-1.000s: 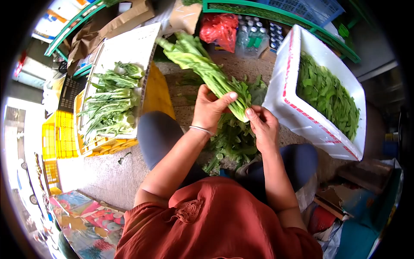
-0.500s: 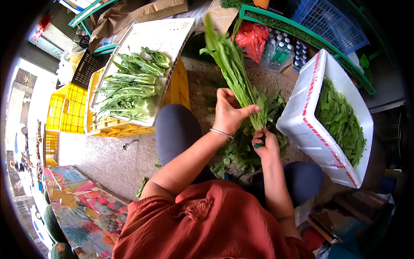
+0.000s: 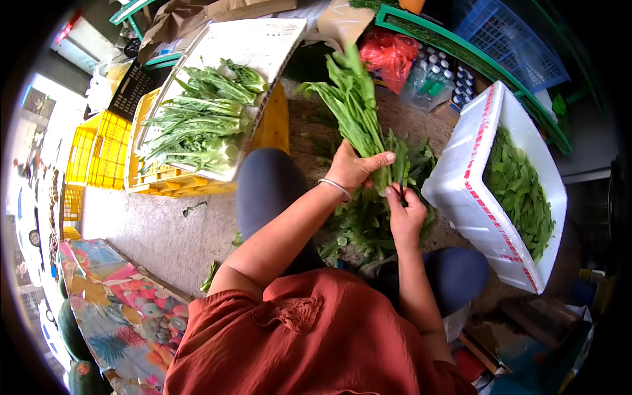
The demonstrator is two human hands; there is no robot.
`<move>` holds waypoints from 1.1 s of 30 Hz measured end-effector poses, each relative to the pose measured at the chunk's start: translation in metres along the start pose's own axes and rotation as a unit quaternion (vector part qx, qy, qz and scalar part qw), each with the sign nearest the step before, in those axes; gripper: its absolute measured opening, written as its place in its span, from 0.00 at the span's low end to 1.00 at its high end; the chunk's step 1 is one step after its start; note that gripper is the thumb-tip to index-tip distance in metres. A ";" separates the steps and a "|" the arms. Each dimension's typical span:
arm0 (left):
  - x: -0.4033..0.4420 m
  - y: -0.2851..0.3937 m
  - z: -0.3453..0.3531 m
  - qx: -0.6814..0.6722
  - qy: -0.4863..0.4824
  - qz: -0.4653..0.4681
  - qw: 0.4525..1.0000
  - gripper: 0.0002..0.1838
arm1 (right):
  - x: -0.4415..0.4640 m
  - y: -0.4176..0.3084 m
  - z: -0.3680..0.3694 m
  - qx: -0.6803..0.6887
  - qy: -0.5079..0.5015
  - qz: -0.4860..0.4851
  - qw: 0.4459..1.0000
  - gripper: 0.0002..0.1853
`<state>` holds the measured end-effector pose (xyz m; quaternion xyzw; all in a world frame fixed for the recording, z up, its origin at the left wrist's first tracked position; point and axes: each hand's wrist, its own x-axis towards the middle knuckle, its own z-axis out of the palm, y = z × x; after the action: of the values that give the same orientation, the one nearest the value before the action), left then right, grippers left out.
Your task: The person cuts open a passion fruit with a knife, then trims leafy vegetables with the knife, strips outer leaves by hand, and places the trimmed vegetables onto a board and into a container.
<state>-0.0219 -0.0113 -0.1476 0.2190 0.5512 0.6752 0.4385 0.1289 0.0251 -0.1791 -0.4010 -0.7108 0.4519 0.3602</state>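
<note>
My left hand (image 3: 355,168) is wrapped round the lower part of a green leafy bunch (image 3: 352,105), whose leaves point up and slightly left. At the base of the bunch, my right hand (image 3: 406,214) is closed on a small dark tool (image 3: 401,191), seemingly a knife; its blade is hard to make out. Loose leaves (image 3: 362,230) lie on the ground beneath both hands. Trimmed leafy bunches (image 3: 204,118) lie in rows on a white board (image 3: 247,39) at the left. A white foam box (image 3: 487,191) at the right holds many green leaves (image 3: 520,191).
Yellow crates (image 3: 105,150) stand at the left, one beneath the board. Behind are a red plastic bag (image 3: 390,58), bottles (image 3: 434,79), a green rack (image 3: 454,49) and a blue crate (image 3: 510,43). A fruit-printed sheet (image 3: 125,309) lies lower left.
The bunch has swung more upright. Its base was pinched by my right hand one second ago; the dark tool now shows in that hand at the base. The camera view has turned slightly.
</note>
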 end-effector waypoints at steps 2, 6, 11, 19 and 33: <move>-0.001 0.006 -0.008 0.007 -0.030 -0.052 0.998 0.25 | -0.002 0.003 0.000 0.065 0.010 0.047 0.997 0.08; -0.012 0.016 -0.005 -0.024 -0.046 -0.053 0.997 0.20 | -0.001 0.004 0.005 0.235 0.049 0.234 0.942 0.09; -0.015 0.025 -0.009 0.044 -0.015 0.025 0.999 0.16 | 0.010 0.025 0.012 0.396 -0.003 0.390 0.831 0.05; 0.021 0.110 -0.105 0.228 0.137 0.076 0.961 0.14 | -0.009 0.046 0.017 0.357 -0.072 0.498 0.787 0.11; 0.157 0.100 -0.381 0.345 0.429 -0.162 0.819 0.17 | 0.070 -0.047 -0.297 -0.027 0.260 0.150 0.953 0.10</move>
<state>-0.4356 -0.0921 -0.1963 -0.0487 0.9079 0.3857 0.1568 0.3478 0.1804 -0.0263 -0.6166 -0.5358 0.3614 0.4496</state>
